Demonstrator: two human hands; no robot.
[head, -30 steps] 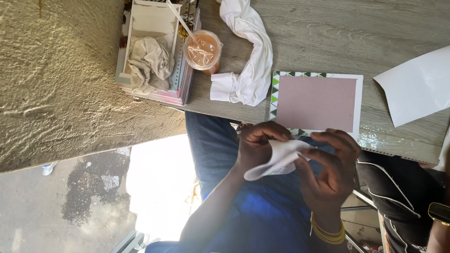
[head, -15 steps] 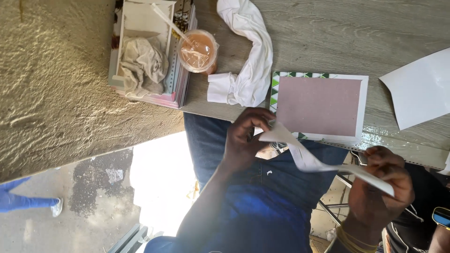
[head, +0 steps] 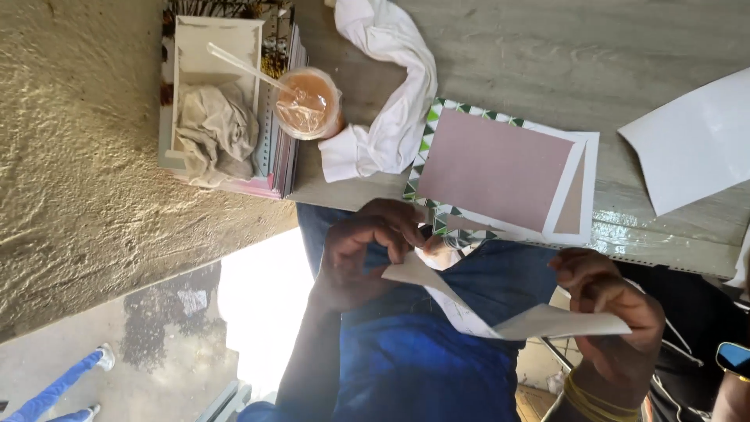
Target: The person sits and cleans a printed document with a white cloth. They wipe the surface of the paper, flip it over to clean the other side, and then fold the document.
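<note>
Here, both hands point(head: 484, 289) closed, pinching folded white paper point(head: 500, 312)

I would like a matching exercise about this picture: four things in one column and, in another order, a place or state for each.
Things:
1. white cloth
2. plastic cup
3. pink sheet
4. folded white paper

Places or states:
A. holds an orange-brown drink and a straw
B. pinched between the left hand and the right hand
C. lies curved on the table
D. lies flat on a white sheet with a border of green triangles

Pairs: 1-C, 2-A, 3-D, 4-B
</note>
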